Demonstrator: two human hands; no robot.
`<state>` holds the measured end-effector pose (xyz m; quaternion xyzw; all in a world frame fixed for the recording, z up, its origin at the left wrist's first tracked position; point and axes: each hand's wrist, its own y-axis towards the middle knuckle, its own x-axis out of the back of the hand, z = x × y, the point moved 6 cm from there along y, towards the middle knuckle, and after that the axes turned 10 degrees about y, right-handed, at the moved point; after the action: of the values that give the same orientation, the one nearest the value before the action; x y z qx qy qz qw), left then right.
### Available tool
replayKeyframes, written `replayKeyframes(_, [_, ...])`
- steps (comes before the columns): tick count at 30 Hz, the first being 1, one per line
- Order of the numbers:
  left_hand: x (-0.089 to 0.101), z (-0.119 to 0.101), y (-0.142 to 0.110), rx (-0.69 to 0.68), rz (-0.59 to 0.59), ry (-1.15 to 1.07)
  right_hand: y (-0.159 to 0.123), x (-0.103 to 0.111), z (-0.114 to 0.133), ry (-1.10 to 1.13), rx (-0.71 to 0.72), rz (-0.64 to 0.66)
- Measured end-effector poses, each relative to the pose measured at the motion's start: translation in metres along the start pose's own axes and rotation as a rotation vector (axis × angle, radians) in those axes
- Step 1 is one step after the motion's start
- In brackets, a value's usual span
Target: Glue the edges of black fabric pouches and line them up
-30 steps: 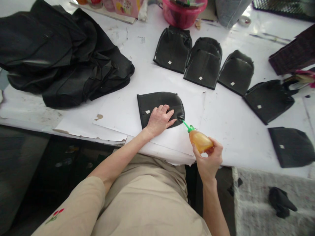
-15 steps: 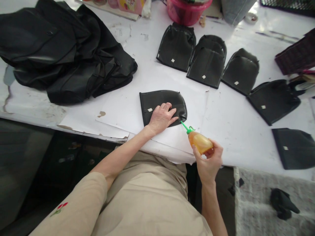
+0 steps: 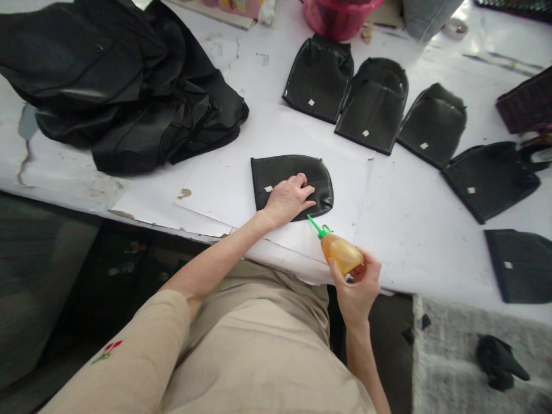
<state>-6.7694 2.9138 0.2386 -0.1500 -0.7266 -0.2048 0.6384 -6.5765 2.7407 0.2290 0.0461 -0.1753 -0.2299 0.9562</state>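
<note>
A black leather-like piece (image 3: 288,167) with one rounded end and a small white tag lies flat on the white-covered table in front of me. My left hand (image 3: 288,198) rests on top of it, fingers apart, pressing it down. In my right hand (image 3: 357,284) is a squeeze bottle (image 3: 340,253) of amber liquid with a green nozzle, held tilted. Its tip is at the piece's near edge, just right of my left hand; whether it touches the edge I cannot tell.
Several similar black pieces (image 3: 371,106) curve along the table's right side. A heap of black material (image 3: 129,86) covers the back left. At the back stands a pink basin (image 3: 340,20). Light fabric with a black scrap (image 3: 500,362) is at lower right.
The bottle's nozzle has moved left along the near edge of the black piece, toward my left hand. My left hand stays on the piece. The whole view has shifted slightly.
</note>
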Motion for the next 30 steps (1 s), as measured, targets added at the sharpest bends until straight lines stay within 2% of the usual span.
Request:
replayKeyframes(13, [-0.003, 0.009, 0.004, 0.008, -0.037, -0.09, -0.018, -0.03, 0.014, 0.049, 0.038, 0.119])
replayKeyframes(16, [-0.002, 0.017, 0.004, 0.011, -0.045, -0.23, -0.02, -0.036, 0.016, 0.052, 0.038, 0.138])
replayKeyframes(19, [0.004, 0.031, -0.002, 0.014, -0.121, -0.458, -0.021, -0.04, 0.017, 0.052, 0.04, 0.158])
replayKeyframes(21, [0.01, 0.045, -0.012, 0.076, -0.206, -0.516, -0.021, -0.043, 0.019, 0.059, 0.048, 0.17])
replayKeyframes(24, [0.019, 0.069, -0.034, 0.256, -0.303, -0.386, -0.021, -0.047, 0.023, 0.059, 0.078, 0.197])
replayKeyframes(27, [0.019, 0.086, -0.055, 0.417, -0.299, -0.254, -0.023, -0.05, 0.026, 0.043, 0.112, 0.231])
replayKeyframes(30, [0.012, 0.094, -0.064, 0.472, -0.252, -0.252, -0.025, -0.054, 0.027, 0.04, 0.133, 0.266])
